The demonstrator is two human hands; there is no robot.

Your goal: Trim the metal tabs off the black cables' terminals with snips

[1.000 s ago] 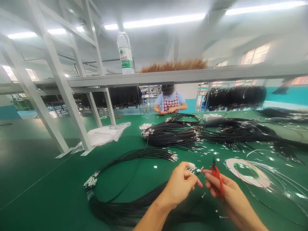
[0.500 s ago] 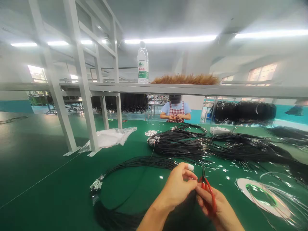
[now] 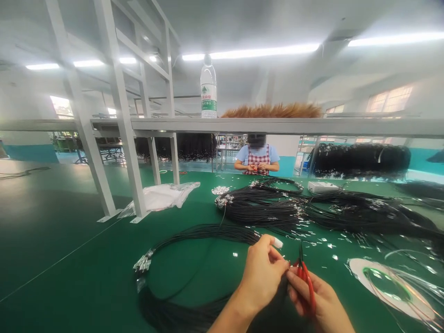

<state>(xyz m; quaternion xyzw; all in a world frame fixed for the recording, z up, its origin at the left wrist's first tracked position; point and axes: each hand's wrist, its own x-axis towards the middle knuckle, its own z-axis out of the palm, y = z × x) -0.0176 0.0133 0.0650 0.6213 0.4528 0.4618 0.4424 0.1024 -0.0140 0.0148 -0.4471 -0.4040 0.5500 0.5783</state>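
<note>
My left hand (image 3: 265, 268), with white wrapping on one fingertip, is closed in a pinch above the green table. Whatever sits between its fingers is too small and covered to make out. Against those fingertips press the thumb and fingers of my right hand (image 3: 312, 293). That hand also grips red-handled pliers (image 3: 305, 277), their narrow dark jaws pointing up and away from me. A looped bundle of black cables (image 3: 194, 231) lies behind and left of my hands, passing partly under my left forearm. Shiny metallic ends (image 3: 144, 262) show at its left bend.
Larger black cable bundles (image 3: 260, 208) spread across the far table among scattered silvery bits. At right lies a white reel (image 3: 381, 284). A plastic bag (image 3: 166, 196) rests by the grey rack post (image 3: 125, 125); a bottle (image 3: 208, 90) stands on the shelf. Opposite sits a person in a checked apron (image 3: 257, 159).
The view has shifted slightly, so most things sit a little further right. My hands keep their pinch and the pliers stay in my right hand.
</note>
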